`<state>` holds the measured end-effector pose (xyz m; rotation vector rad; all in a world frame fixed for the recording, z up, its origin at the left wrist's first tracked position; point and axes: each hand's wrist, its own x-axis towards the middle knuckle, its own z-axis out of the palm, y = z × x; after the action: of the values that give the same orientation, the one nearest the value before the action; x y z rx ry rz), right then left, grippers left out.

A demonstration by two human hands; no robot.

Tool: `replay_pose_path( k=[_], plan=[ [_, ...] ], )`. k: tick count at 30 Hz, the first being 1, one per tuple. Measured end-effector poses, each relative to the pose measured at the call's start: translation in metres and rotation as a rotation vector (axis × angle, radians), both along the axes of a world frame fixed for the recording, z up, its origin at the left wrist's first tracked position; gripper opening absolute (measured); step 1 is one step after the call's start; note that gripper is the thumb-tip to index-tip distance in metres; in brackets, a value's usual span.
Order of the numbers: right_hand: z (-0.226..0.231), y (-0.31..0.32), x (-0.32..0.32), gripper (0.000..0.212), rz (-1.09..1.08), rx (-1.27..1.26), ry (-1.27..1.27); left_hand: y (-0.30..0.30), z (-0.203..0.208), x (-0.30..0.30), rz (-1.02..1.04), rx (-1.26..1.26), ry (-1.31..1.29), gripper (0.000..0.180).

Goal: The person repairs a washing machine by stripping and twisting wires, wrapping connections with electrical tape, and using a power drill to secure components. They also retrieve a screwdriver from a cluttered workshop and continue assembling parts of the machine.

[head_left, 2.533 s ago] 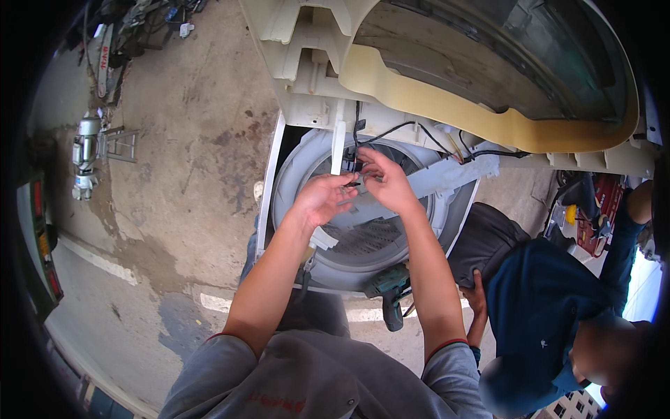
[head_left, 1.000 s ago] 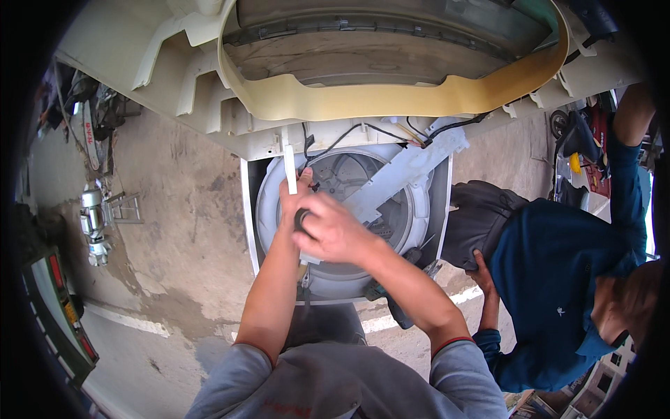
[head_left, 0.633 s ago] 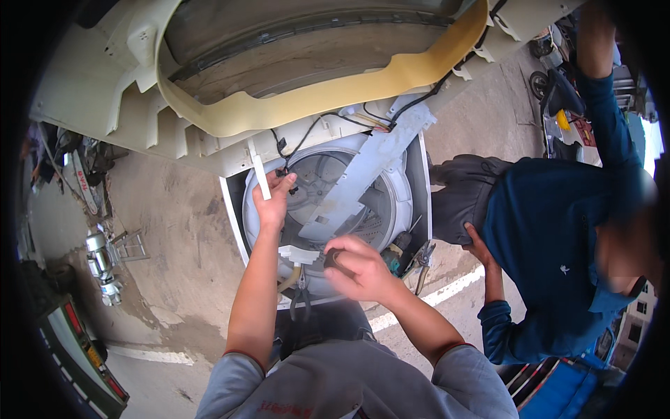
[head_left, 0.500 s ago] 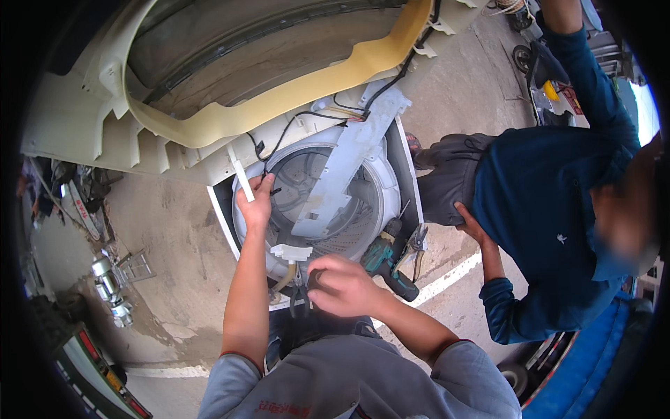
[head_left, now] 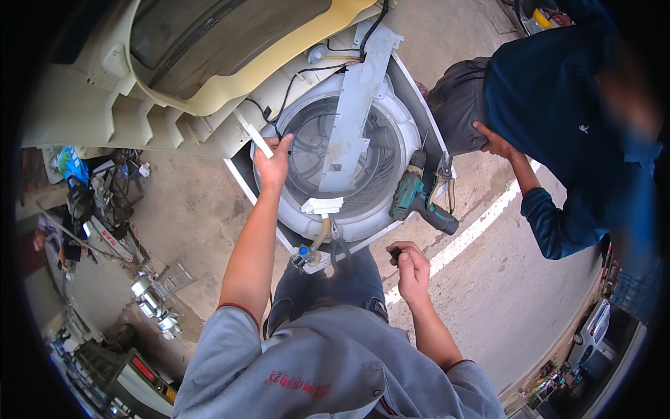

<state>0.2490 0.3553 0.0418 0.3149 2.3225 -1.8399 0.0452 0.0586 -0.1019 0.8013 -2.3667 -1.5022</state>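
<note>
An opened top-load washing machine point(head_left: 279, 84) stands before me, its cream lid panel raised over the white tub point(head_left: 363, 209). My left hand point(head_left: 273, 162) is up at the tub's left rim, closed around a thin white strip point(head_left: 257, 140) by black wires. My right hand point(head_left: 412, 269) is low, near my hip, fingers curled on a small dark object point(head_left: 395, 254). A grey metal bracket point(head_left: 354, 105) lies across the tub opening. A white fitting with a tan hose point(head_left: 321, 218) sits at the tub's front edge.
A teal cordless drill point(head_left: 419, 199) and pliers point(head_left: 444, 183) rest on the machine's right edge. A person in a dark blue top point(head_left: 558, 119) stands at the right, hand on hip. Metal parts and clutter point(head_left: 150, 300) lie on the concrete at left. A white painted line point(head_left: 481, 223) crosses the ground.
My right hand has dropped from the tub rim down to beside my hip. My left hand stays at the tub's left rim. The view has swung, shifting the machine up and left.
</note>
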Motion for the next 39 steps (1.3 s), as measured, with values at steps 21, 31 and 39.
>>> replay_pose_path(
  k=[21, 31, 39],
  plan=[
    [-0.096, -0.046, 0.043, 0.056, -0.224, 0.613, 0.141, -0.125, 0.019, 0.168, -0.33, 0.41, -0.143, 0.03],
    [-0.046, 0.02, -0.152, 0.065, -0.114, 0.706, 0.364, -0.128, 0.046, 0.224, -0.181, 0.388, -0.257, 0.026],
    [-0.114, 0.03, -0.277, 0.064, 0.207, 0.826, 0.353, -0.044, 0.092, 0.194, -0.146, 0.358, -0.235, 0.024]
  ],
)
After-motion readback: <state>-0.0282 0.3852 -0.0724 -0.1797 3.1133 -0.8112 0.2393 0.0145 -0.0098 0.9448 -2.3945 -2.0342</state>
